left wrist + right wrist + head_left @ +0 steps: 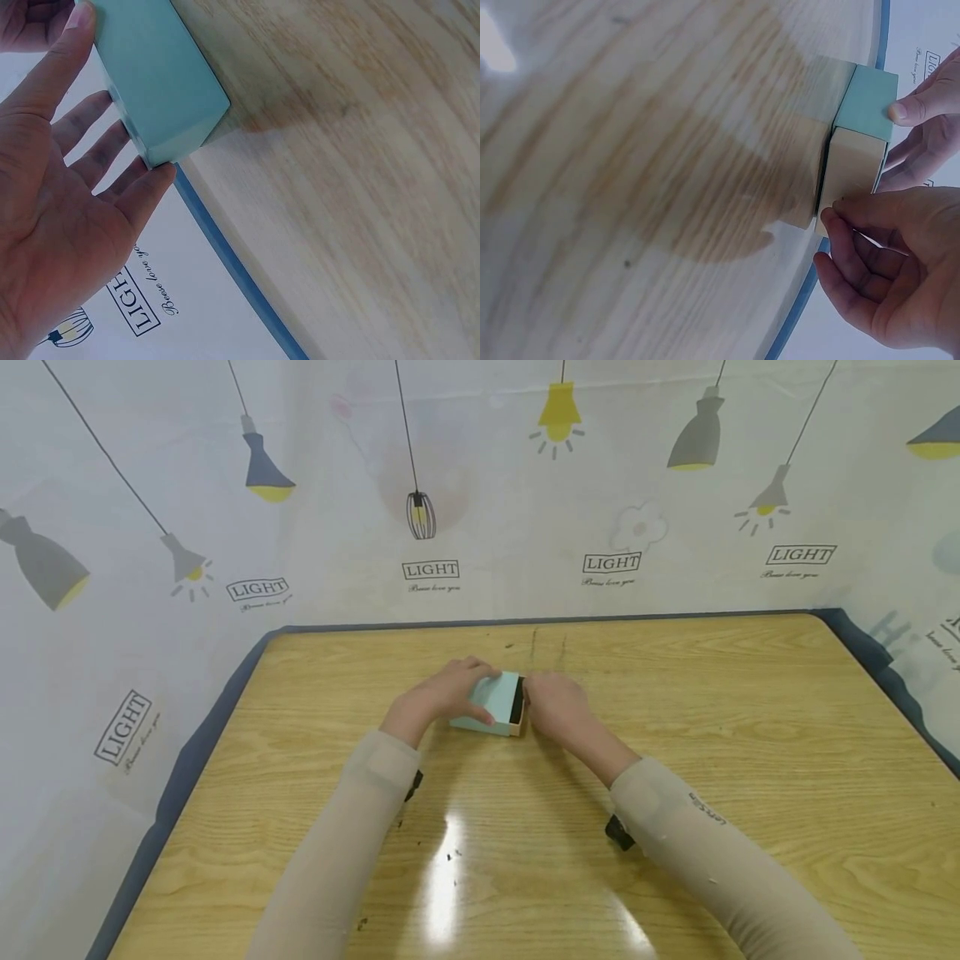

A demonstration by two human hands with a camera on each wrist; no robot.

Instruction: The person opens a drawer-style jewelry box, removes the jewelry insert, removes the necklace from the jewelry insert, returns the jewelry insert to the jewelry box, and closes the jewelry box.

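Note:
A mint-green box sleeve (492, 697) lies near the table's far middle, with a tan drawer (853, 166) sticking partly out of its right end. The drawer's inside looks black in the head view; its contents cannot be made out. My left hand (442, 692) grips the sleeve, thumb on the near side and fingers round the far side. At the drawer's outer end, my right hand (558, 706) pinches the edge between thumb and bent fingers. In the left wrist view the sleeve's closed-looking end (184, 139) sits by the left fingertips.
The wood-grain table (750, 718) carries dark specks and a bright glare patch. Behind it hangs a white sheet (510, 585) printed with lamps and lettering, and a dark blue border (187, 768) runs along the table's edges. Small black devices (619, 832) sit at both wrists.

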